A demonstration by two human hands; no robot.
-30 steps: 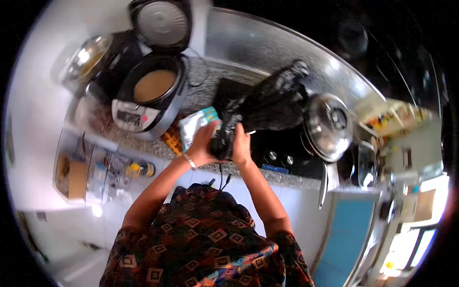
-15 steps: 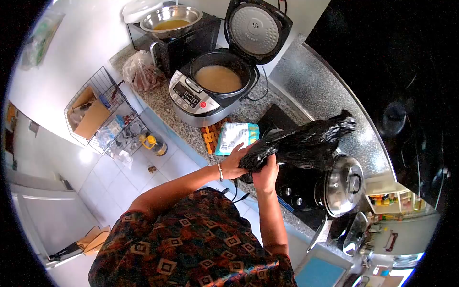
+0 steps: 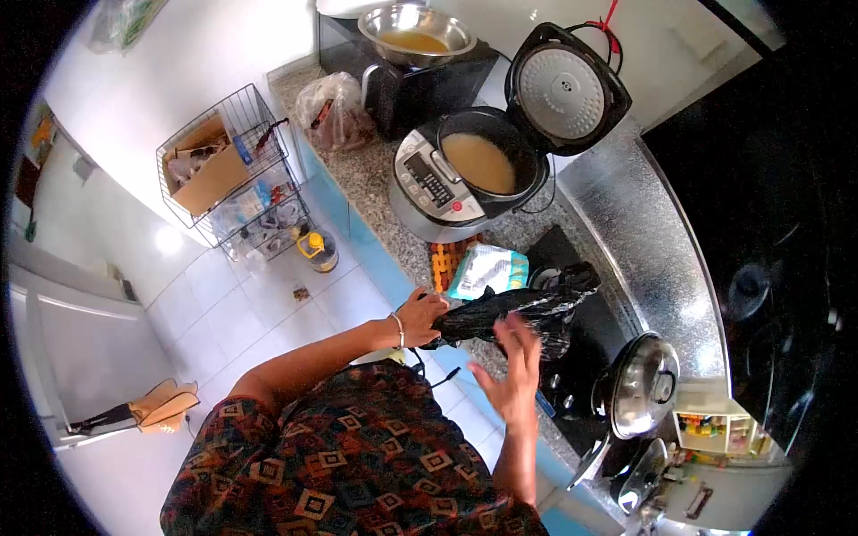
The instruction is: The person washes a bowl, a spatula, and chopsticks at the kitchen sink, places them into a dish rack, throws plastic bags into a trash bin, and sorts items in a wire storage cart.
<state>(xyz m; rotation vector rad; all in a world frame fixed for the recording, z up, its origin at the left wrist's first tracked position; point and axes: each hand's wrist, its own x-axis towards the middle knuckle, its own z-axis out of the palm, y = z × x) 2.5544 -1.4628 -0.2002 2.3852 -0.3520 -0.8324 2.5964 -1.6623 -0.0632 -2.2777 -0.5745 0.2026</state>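
A crinkled black plastic bag point(image 3: 561, 308) stretches over the counter edge and the stove. My left hand point(image 3: 420, 318), with a bracelet at the wrist, is closed on its near left end. My right hand point(image 3: 511, 371) is off the bag's grip, fingers spread and slightly blurred, just at the bag's near side. Behind the bag lies a white and teal packet point(image 3: 490, 272), next to an orange-brown trivet point(image 3: 444, 266). The rice cooker point(image 3: 436, 210) stands behind these with its lid point(image 3: 565, 94) raised and cloudy, tan contents in the pot.
A lidded pan point(image 3: 645, 380) sits on the black stove at right. At the back, a steel bowl point(image 3: 417, 34) of yellow liquid rests on a black appliance point(image 3: 424, 94), beside a clear bag point(image 3: 335, 112). A wire rack point(image 3: 234, 170) and a yellow-capped bottle point(image 3: 317, 250) are on the floor.
My right hand has let go of the black bag and opened. The bag has come lower and nearer the counter. The camera view has shifted, moving the cooker rightward in frame.
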